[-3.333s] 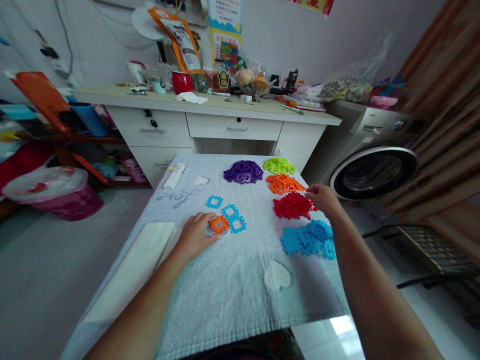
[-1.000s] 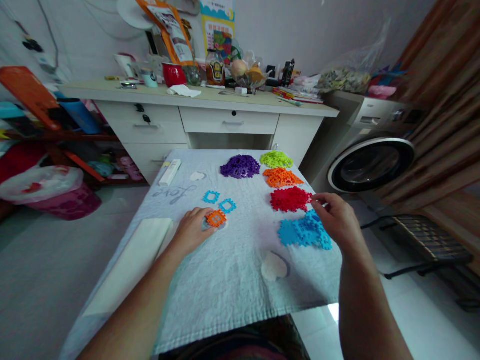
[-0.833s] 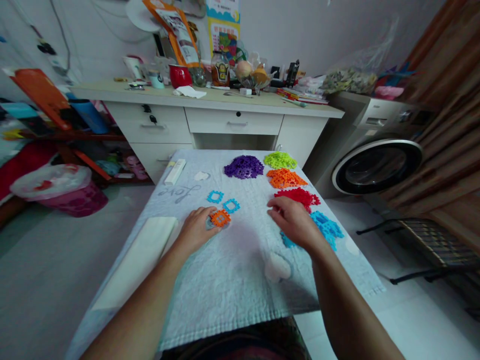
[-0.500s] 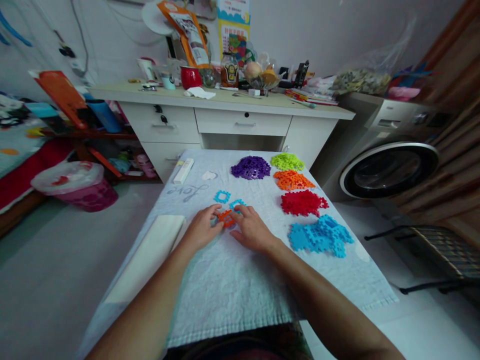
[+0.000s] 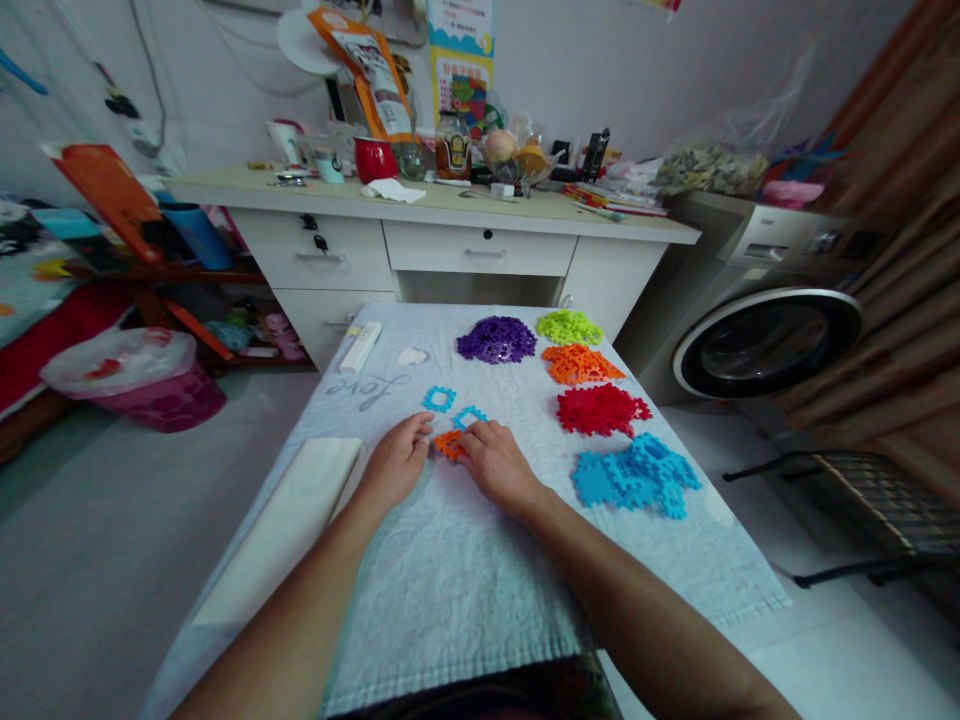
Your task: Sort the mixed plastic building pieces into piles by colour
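An orange plastic interlocking piece (image 5: 448,445) with notched edges lies on the cloth between my hands. My right hand (image 5: 496,462) has its fingers closed over the right side of it, so that part is hidden. On the left, my left hand (image 5: 399,458) is loosely curled, fingers a little apart, just off the piece's left edge with nothing visible in it. Just beyond are two blue square frame pieces: one blue frame (image 5: 429,400) stands apart, the other blue frame (image 5: 459,420) lies near my right fingertips.
Piles of matching pieces line the right: blue (image 5: 637,475), red (image 5: 602,410), orange (image 5: 581,364), lime green (image 5: 568,326), with purple (image 5: 496,340) farther back. A long white block (image 5: 289,525) and a small white box (image 5: 361,348) lie left on the cloth-covered table (image 5: 450,590).
My left fingers have drawn slightly away from the orange piece. My right fingers have come down and closed over its right side. The view has shifted slightly.
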`<state>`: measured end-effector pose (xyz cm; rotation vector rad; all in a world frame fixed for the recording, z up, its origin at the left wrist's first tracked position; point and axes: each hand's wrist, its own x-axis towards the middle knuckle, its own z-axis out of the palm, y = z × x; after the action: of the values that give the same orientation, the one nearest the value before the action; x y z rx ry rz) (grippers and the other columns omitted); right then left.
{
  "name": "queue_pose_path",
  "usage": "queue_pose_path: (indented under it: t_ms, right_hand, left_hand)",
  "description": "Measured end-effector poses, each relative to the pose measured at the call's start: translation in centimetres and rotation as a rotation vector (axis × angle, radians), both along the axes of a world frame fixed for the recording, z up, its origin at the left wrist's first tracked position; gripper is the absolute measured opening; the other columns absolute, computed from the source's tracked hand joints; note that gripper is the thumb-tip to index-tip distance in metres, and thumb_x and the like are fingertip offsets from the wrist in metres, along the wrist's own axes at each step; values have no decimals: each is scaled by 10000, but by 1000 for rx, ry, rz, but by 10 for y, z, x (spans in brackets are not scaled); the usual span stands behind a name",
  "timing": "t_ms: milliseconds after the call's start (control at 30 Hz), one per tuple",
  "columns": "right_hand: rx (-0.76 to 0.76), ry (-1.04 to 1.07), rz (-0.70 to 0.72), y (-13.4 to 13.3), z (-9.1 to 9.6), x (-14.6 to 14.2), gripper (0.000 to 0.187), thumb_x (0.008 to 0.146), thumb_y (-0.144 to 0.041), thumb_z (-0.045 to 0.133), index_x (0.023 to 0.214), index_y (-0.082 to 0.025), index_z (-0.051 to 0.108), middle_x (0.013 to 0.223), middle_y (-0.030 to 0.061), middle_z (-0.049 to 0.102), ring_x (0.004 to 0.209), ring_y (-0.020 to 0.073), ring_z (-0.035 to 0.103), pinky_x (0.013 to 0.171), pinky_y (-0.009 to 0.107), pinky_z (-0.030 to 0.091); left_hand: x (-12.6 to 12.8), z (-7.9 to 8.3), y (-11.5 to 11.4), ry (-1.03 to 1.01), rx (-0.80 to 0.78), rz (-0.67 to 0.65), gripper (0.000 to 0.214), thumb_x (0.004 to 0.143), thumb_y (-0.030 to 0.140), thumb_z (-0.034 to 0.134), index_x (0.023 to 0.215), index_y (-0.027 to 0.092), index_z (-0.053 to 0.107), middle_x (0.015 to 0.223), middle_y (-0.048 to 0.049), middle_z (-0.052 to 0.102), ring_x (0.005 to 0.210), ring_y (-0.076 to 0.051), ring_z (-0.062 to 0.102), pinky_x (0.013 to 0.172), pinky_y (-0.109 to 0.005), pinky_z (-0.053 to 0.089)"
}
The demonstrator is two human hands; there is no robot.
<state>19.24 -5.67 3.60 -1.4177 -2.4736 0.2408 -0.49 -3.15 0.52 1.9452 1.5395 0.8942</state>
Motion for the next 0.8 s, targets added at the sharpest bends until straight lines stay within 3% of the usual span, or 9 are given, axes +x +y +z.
queue_pose_path:
  t_ms: [200, 400, 500, 600, 800]
  right_hand:
    - [12, 236, -174, 24, 37, 34, 251, 985, -217, 425, 933, -157, 663, 957, 85, 606, 935, 186, 535, 850, 283, 396]
    - [-3, 343, -447, 86, 80, 115, 308, 932, -278, 426, 739, -160, 635, 651, -2, 552, 632, 136, 493, 608, 257, 331]
    - [-26, 350, -702, 122, 79, 158, 287, 882, -238, 474, 648, -148, 614, 532, -16, 492, 529, 114, 444, 561, 259, 314]
    - [-101, 434, -890, 148, 67, 186, 245, 839, -206, 541, 613, -144, 613, 506, -5, 517, 479, 100, 461, 544, 247, 348]
    - [-107, 423, -902, 164, 50, 197, 219, 804, -226, 637, 600, -147, 625, 468, 16, 527, 489, 139, 550, 557, 270, 430]
  left_hand:
    - [1, 0, 0, -5, -20, 5, 427, 829, 257, 447, 1224, 160, 578, 1077, -90, 694, 907, -190, 666, 896, -366, 523]
    - [1, 3, -1, -10, -22, 8, 427, 825, 274, 471, 1225, 164, 572, 1061, -83, 689, 833, -174, 659, 870, -365, 532]
    - [1, 3, -1, -2, -20, 5, 417, 821, 277, 478, 1214, 177, 575, 1052, -72, 690, 832, -173, 658, 870, -364, 533]
    - [1, 2, 0, 0, -15, 7, 415, 812, 290, 493, 1202, 176, 581, 1050, -73, 692, 823, -175, 658, 865, -366, 535]
    - [1, 1, 0, -7, -8, 5, 402, 806, 284, 516, 1190, 188, 589, 1063, -73, 697, 839, -177, 662, 863, -367, 537]
